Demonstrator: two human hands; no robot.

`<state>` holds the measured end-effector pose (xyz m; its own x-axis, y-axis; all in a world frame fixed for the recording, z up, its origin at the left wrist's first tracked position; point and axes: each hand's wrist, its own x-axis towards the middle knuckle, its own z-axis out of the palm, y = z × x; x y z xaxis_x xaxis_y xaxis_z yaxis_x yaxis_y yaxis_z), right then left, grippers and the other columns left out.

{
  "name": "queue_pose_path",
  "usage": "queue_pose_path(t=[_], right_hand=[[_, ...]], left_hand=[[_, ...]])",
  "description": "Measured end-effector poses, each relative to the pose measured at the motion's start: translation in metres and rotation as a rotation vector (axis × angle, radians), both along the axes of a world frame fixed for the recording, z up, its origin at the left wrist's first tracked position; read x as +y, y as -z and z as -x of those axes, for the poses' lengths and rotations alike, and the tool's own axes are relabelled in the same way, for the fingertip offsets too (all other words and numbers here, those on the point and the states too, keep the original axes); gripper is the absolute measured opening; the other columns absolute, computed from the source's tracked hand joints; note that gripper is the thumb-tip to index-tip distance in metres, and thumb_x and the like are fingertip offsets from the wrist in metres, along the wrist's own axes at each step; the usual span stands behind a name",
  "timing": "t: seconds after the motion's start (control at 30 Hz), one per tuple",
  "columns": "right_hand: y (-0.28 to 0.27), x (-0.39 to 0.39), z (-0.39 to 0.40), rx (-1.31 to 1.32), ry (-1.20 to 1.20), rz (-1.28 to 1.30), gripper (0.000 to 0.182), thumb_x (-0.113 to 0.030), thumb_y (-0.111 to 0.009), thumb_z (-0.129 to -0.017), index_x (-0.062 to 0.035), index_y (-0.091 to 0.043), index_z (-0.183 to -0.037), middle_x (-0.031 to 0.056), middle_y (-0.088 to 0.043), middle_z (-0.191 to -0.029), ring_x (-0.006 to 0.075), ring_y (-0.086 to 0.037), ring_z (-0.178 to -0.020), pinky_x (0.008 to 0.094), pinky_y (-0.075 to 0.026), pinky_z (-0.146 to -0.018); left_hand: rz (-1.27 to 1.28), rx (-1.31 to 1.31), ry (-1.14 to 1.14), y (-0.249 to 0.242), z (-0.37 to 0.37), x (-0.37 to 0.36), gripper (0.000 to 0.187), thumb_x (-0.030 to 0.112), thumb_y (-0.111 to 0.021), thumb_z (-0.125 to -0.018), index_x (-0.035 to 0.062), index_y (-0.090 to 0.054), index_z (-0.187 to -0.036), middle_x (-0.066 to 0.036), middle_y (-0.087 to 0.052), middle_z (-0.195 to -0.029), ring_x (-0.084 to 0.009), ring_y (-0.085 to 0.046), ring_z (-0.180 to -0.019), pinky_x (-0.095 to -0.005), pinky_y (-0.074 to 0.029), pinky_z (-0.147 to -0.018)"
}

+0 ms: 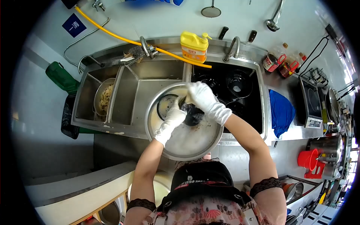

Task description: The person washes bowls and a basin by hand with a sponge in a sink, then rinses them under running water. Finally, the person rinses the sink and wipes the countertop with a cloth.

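Observation:
A large steel basin (151, 129) of cloudy, foamy water rests across the front edge of the sink. My left hand (173, 119), in a white glove, is closed at the near-left rim of a black bowl (193, 117), thumb pointing up. The white-gloved right hand (204, 98) curls over the far side of this bowl, fingers bent inward. A small dark greenish bit shows between both hands; what the right fingers grip is hidden. Another black bowl (162, 109) lies partly under the water at the basin's left.
Several black bowls (239, 84) sit in the right sink. A yellow detergent jug (194, 47) and yellow hose (123, 39) are behind the basin. The middle sink (150, 77) is left; a pot of food scraps (106, 98) lies beyond. A blue cloth (280, 112) hangs at right.

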<state>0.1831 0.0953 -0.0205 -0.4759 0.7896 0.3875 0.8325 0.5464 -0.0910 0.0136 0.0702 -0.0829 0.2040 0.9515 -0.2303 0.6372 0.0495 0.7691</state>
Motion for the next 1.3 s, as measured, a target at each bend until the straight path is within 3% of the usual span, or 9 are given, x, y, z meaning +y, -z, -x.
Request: queue_pose_path(t=[0.07,0.2,0.37,0.5,0.7,0.77,0.9,1.1,1.3], right_hand=[[0.001,-0.014,-0.016,0.023,-0.038,-0.024,0.071,-0.035,-0.078,-0.055,-0.0020,-0.051,-0.112,0.0072,-0.057,-0.090,0.0246,-0.055,-0.085,0.0355,-0.045,-0.075],[0.044,-0.045,-0.008,-0.466,-0.102,-0.093,0.019,-0.010,-0.059,-0.067,-0.0022,-0.061,-0.084,0.0082,-0.059,-0.076,0.0261,-0.057,-0.079,0.0358,-0.045,-0.072],[0.051,-0.045,0.029,0.793,-0.060,0.583,0.024,-0.004,-0.066,-0.070,-0.0017,-0.067,-0.094,0.0188,-0.065,-0.088,0.0331,-0.064,-0.081,0.0377,-0.051,-0.072],[0.058,-0.021,0.022,-0.213,0.181,0.119,0.011,-0.011,-0.055,-0.075,-0.0071,-0.063,-0.069,0.0139,-0.064,-0.075,0.0243,-0.063,-0.068,0.0369,-0.050,-0.063],[0.061,-0.054,0.033,0.557,0.033,0.573,0.014,-0.016,-0.059,-0.074,-0.0085,-0.070,-0.081,0.0148,-0.067,-0.083,0.0333,-0.065,-0.075,0.0426,-0.052,-0.070],[0.059,-0.036,0.027,0.210,0.045,0.045,0.010,-0.014,-0.059,-0.076,-0.0071,-0.065,-0.079,0.0115,-0.063,-0.070,0.0300,-0.063,-0.066,0.0412,-0.050,-0.062],[0.054,-0.057,0.024,-0.134,0.157,0.372,0.019,-0.019,-0.060,-0.075,-0.0022,-0.066,-0.083,0.0135,-0.064,-0.073,0.0285,-0.064,-0.070,0.0410,-0.051,-0.065],[0.017,-0.078,0.020,0.604,-0.240,0.716,0.049,-0.033,-0.070,-0.080,0.0010,-0.058,-0.112,0.0256,-0.062,-0.104,0.0357,-0.061,-0.099,0.0394,-0.048,-0.084],[0.033,-0.056,-0.018,1.603,0.040,1.211,0.031,-0.021,-0.071,-0.083,-0.0016,-0.063,-0.107,0.0011,-0.064,-0.094,0.0143,-0.059,-0.085,0.0268,-0.046,-0.082]], left_hand=[[0.348,-0.508,-0.201,-0.033,0.000,-0.011,0.069,0.041,-0.060,-0.086,0.0114,-0.030,-0.141,-0.015,-0.053,-0.125,-0.0267,-0.058,-0.106,-0.0353,-0.057,-0.069],[0.131,-0.573,-0.160,0.014,0.010,-0.005,0.068,0.055,-0.050,-0.089,0.0119,-0.034,-0.140,-0.012,-0.046,-0.134,-0.0265,-0.051,-0.115,-0.0376,-0.058,-0.065],[0.617,-0.986,-0.305,0.000,-0.002,-0.027,0.082,0.067,-0.043,-0.086,0.0078,-0.029,-0.142,-0.013,-0.031,-0.145,-0.0236,-0.043,-0.122,-0.0328,-0.028,-0.107],[0.245,-0.709,-0.369,0.024,-0.002,-0.035,0.076,0.062,-0.038,-0.091,0.0026,-0.037,-0.138,-0.012,-0.042,-0.137,-0.0221,-0.041,-0.123,-0.0314,-0.029,-0.105],[0.229,-0.702,-0.424,0.015,-0.009,-0.043,0.067,0.056,-0.038,-0.095,0.0003,-0.044,-0.132,-0.009,-0.050,-0.127,-0.0184,-0.046,-0.114,-0.0299,-0.035,-0.099],[0.243,-0.731,-0.365,0.021,-0.004,-0.044,0.077,0.060,-0.041,-0.091,-0.0003,-0.036,-0.139,-0.009,-0.039,-0.140,-0.0181,-0.036,-0.127,-0.0287,-0.025,-0.107],[0.096,-0.623,-0.423,0.006,0.001,-0.042,0.063,0.052,-0.043,-0.094,0.0015,-0.047,-0.130,-0.009,-0.052,-0.125,-0.0173,-0.046,-0.114,-0.0290,-0.035,-0.099],[0.284,-0.866,-0.338,0.022,0.023,-0.022,0.084,0.068,-0.039,-0.087,-0.0020,-0.039,-0.135,-0.013,-0.044,-0.134,-0.0229,-0.050,-0.116,-0.0307,-0.044,-0.093],[0.823,-1.608,-0.513,0.006,0.029,-0.016,0.067,0.056,-0.039,-0.093,0.0073,-0.036,-0.138,-0.011,-0.042,-0.140,-0.0304,-0.044,-0.124,-0.0510,-0.039,-0.101]])
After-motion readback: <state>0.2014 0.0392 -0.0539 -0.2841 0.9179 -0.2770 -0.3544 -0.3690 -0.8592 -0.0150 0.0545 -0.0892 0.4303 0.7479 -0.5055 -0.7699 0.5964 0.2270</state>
